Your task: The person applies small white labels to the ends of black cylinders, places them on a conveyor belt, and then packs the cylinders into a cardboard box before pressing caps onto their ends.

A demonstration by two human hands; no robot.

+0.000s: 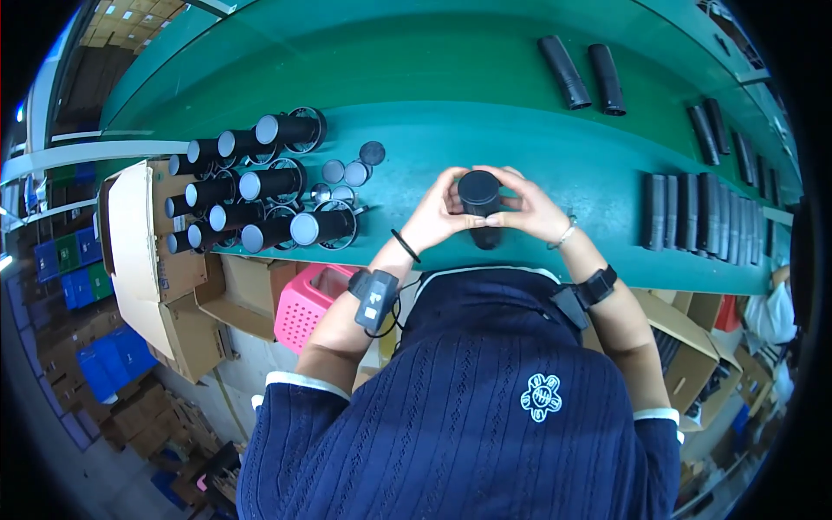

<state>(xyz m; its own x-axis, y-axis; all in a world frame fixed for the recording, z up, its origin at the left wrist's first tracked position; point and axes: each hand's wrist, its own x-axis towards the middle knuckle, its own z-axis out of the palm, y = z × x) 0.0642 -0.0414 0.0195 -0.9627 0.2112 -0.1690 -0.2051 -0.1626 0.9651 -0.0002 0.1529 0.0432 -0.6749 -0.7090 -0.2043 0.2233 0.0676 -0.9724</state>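
A black cylinder with a round flat top stands upright at the near edge of the green table, in front of my body. My left hand curls round its left side, thumb across the front. From the other side my right hand grips it too, its thumb meeting the left one at the front. Both sets of fingertips reach behind the top and are partly hidden. Whether the top is a separate cap I cannot tell.
Several black cylinders with grey ends and ring-shaped bases lie at the left, beside loose round discs. Rows of black tubes lie at the right, two more tubes farther back. Below the table are a pink basket and cardboard boxes.
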